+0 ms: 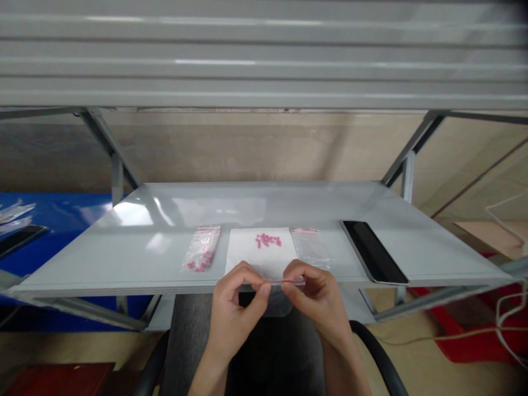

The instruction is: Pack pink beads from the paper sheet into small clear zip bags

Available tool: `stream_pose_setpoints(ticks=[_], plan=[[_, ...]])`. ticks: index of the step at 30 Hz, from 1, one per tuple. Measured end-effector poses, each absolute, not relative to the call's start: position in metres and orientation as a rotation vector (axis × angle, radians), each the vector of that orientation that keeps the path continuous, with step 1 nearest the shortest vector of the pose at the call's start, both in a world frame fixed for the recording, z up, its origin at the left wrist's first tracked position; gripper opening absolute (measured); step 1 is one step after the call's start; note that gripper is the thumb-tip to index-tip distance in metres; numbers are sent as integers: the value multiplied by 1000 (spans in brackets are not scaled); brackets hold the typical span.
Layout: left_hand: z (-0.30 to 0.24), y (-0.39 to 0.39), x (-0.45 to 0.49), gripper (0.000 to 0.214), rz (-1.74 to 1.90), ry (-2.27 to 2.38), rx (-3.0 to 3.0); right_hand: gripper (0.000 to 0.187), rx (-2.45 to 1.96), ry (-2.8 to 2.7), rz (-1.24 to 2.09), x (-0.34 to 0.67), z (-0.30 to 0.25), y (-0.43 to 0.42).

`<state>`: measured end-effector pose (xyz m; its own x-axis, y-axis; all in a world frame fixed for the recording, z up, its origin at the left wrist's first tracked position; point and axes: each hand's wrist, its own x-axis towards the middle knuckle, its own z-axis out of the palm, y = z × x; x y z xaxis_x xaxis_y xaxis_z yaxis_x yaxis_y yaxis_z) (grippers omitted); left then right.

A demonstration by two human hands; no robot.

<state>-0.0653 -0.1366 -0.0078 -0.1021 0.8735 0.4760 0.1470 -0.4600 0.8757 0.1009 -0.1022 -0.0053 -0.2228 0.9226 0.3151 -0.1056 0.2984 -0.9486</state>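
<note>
Between my two hands, just off the front edge of the table, hangs a clear zip bag (pixel 277 306) with a red seal line. The thumb and forefinger of my left hand (pixel 239 308) pinch its top edge on the left. My right hand (pixel 315 294) pinches the same edge on the right. No pieces show inside the bag. Beyond my hands, a sheet of white paper (pixel 243 247) bears a cluster of small pink beads (pixel 267 240). Left of the paper is a zip bag with pink beads (pixel 202 250); at its right lies a flat clear zip bag (pixel 309 247).
A dark tablet or phone (pixel 373 253) lies on the right of the grey table (pixel 136 258). A slatted grey panel (pixel 264 66) hangs above. A blue table (pixel 61 214) stands at left, a red plastic object (pixel 457 335) at lower right, with cables (pixel 501 308).
</note>
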Motion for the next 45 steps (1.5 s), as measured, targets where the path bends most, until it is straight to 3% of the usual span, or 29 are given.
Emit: stream_pose_setpoints(ticks=[9,20,30,34,45], plan=[[-10,-138,-54,15,1670,1195,1618,7,-772,-1338,1162,115,-6,-98],[8,-98,-9,22,1612,1191,1698,6,-956,-1376,841,173,-2,-82],[7,-25,12,14,1520,1281,1605,31,-1167,-1405,749,186,4,-14],[1,-6,5,9,1447,1391,1651,24,-1234,-1437,648,180,-5,2],[4,-44,-21,22,1461,1437,1709,26,-1362,-1612,462,175,-13,12]])
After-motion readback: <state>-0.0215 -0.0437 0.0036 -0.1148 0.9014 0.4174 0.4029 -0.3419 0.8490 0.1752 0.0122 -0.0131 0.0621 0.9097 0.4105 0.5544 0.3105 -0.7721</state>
